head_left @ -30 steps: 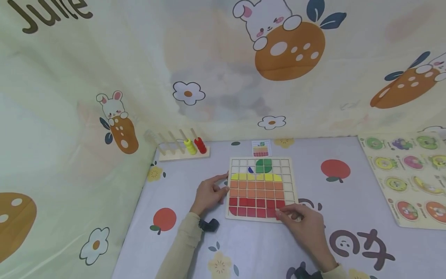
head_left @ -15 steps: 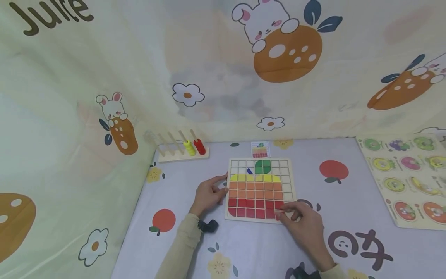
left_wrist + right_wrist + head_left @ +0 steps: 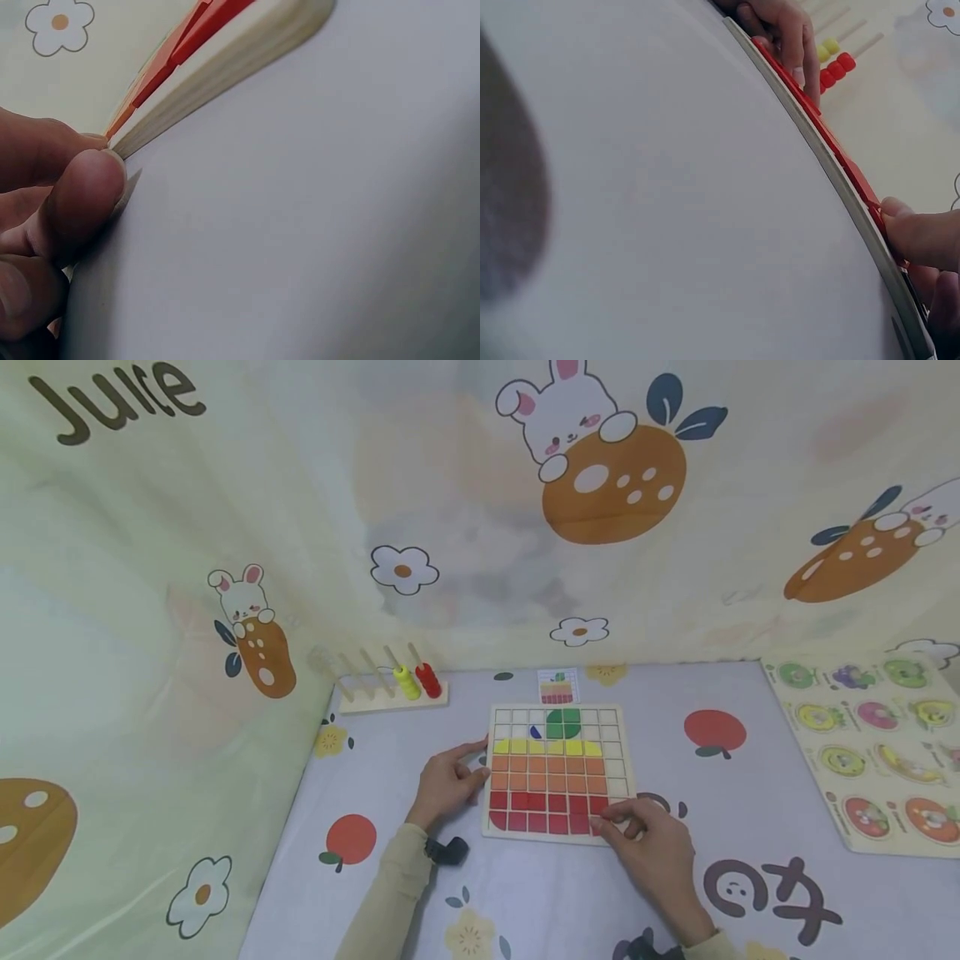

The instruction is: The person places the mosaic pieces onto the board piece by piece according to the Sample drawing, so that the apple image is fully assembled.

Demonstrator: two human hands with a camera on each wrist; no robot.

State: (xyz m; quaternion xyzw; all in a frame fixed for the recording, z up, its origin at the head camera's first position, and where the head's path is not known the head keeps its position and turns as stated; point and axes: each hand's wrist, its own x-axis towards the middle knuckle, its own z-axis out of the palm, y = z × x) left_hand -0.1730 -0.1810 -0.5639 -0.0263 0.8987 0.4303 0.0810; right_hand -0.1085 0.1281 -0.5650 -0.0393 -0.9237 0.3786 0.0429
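A square wooden grid board (image 3: 617,747) lies on the table in the head view, filled with rows of red tiles (image 3: 517,802), orange tiles (image 3: 547,763) and yellow tiles (image 3: 573,747). Green tiles (image 3: 564,723) and a small blue piece (image 3: 535,732) sit near its top. My left hand (image 3: 444,785) holds the board's left edge, index finger and thumb touching it. At the lower right corner, my right hand (image 3: 654,843) pinches a red tile (image 3: 877,217) against the board, thumb and index finger close together. The fingers partly cover that tile.
Behind the board lies a small picture card (image 3: 558,687). A wooden peg stand (image 3: 360,702) with yellow and red beads stands at the back left. On the right is a sheet with fruit pictures (image 3: 851,797). Printed cloth walls rise at the back and left.
Both hands keep almost the same place on the board, and the tiles look the same. The whole head view has shifted slightly downward.
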